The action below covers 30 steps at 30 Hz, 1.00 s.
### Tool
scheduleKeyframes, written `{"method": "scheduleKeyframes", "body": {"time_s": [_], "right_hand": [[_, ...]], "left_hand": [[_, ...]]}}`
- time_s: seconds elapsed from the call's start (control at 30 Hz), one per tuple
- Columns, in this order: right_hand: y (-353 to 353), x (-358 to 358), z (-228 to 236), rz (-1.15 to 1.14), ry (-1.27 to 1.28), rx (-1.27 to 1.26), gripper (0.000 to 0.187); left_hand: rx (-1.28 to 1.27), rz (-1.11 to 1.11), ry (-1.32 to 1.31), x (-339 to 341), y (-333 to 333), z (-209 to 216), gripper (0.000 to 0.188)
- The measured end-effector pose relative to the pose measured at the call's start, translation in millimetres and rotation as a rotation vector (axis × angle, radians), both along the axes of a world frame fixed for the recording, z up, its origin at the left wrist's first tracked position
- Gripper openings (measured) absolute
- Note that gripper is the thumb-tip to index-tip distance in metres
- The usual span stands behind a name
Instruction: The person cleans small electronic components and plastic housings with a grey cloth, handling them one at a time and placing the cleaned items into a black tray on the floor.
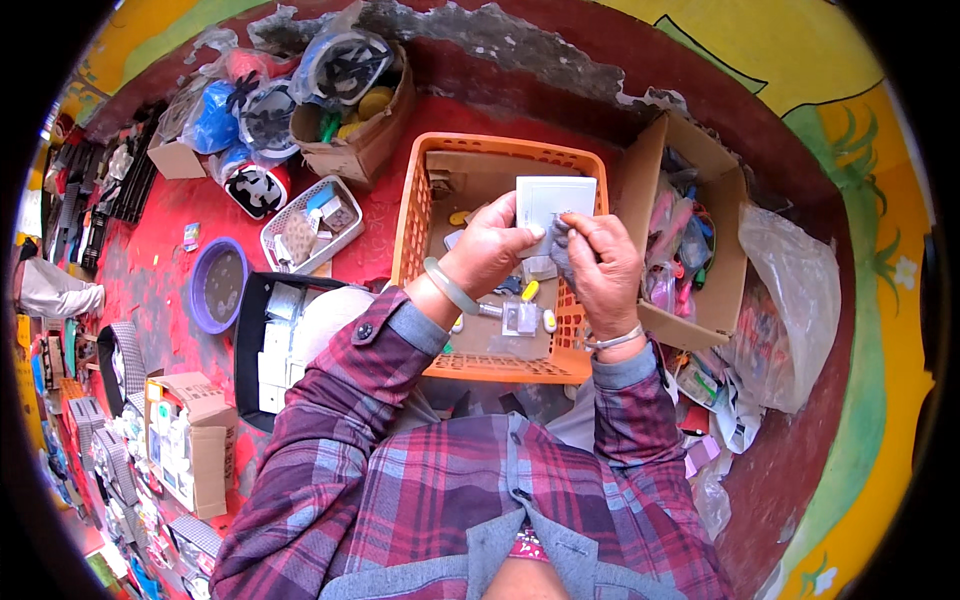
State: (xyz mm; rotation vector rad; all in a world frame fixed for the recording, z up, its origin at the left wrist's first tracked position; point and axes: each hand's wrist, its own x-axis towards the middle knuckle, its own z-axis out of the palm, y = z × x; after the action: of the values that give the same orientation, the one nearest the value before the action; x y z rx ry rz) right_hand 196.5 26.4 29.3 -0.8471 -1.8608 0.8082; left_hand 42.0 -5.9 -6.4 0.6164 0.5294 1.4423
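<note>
My left hand [492, 243] grips a flat white square piece [557, 190], like a card or thin box, by its left edge. On the lower part of its face, my right hand [606, 268] has thumb and forefinger pinched together. Whatever lies between those fingertips is too small to make out. Something greyish shows beside the right fingers, its kind unclear. Both hands are above an orange plastic basket [508, 143]. Inside it lie a small yellow oval item [530, 291], a clear plastic case [519, 319] and other small pieces, partly hidden by my hands.
An open cardboard box [722, 290] of bagged goods stands right, beside a clear plastic bag [800, 300]. Leftward are a white basket [350, 232], a purple basin [194, 290] and a black case [243, 350] holding white boxes. A filled carton [350, 160] sits far left.
</note>
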Motion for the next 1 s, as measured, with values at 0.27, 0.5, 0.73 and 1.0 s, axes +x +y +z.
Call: {"method": "scheduleKeyframes", "body": {"time_s": [0.27, 0.5, 0.73, 1.0], "right_hand": [[-1.9, -7.0, -9.3, -0.088, -0.442, 0.389, 0.024], [2.6, -4.0, -16.7, -0.022, -0.208, 0.082, 0.019], [18.5, 3.6, -35.6, 0.057, -0.107, -0.187, 0.018], [45.3, 51.2, -10.7, 0.278, 0.583, -1.063, 0.022]], "left_hand": [[0.029, 0.16, 0.257, 7.8, -1.3, -14.1, 0.045], [0.095, 0.242, 0.463, 14.6, -1.8, -21.0, 0.042], [0.085, 0.287, 0.757, 15.5, 0.0, -38.1, 0.039], [-0.117, -0.035, -0.072, -1.6, 2.9, -1.6, 0.049]]}}
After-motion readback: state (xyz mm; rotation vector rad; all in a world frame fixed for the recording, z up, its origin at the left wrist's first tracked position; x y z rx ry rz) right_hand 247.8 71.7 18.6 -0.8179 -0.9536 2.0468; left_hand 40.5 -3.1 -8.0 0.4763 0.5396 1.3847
